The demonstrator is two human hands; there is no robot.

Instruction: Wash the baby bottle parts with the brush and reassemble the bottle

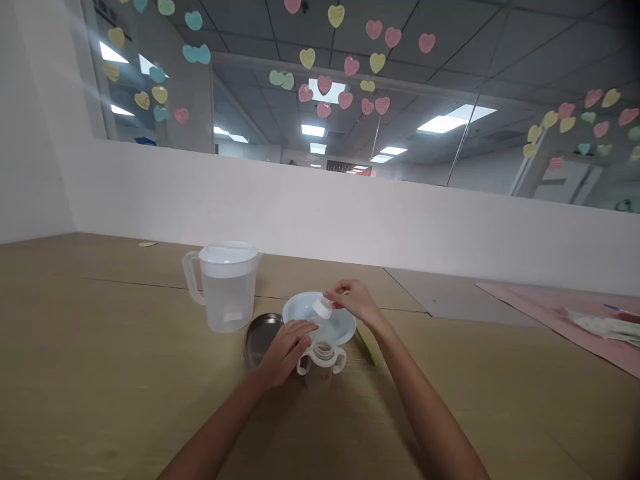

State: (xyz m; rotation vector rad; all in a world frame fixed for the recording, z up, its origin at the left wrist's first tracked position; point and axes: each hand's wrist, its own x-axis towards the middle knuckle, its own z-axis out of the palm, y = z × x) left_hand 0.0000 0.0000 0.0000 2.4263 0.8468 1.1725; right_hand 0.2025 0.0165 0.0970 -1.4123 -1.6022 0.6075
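Two slender forearms are showing bare, the left forearm (225,421) and the right forearm (425,400), both having smooth, even outlines. Each is narrowing gradually towards a slim wrist and growing broader towards the lower border of the view, which is cutting it off. The left hand (283,353) is also showing bare, its slim fingers ending in rounded tips. The right hand (356,301) is likewise showing bare; its finer details are blurring.
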